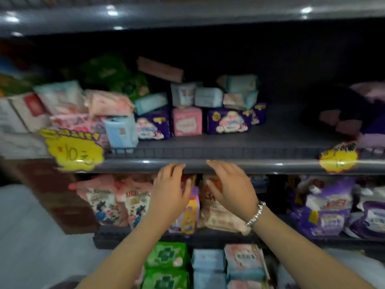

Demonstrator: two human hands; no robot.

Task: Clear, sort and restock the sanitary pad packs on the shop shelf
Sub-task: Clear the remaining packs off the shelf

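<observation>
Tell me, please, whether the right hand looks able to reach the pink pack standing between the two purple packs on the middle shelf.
Probably yes. The right hand is empty, raised just below the shelf edge, and the shelf floor in front of the pink pack is bare, so nothing seems to block it.

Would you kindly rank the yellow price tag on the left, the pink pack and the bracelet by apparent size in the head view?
1. yellow price tag
2. pink pack
3. bracelet, though it is nearer the camera

Yellow price tag (75,152) on shelf edge: "10元"; rest unreadable.
</observation>
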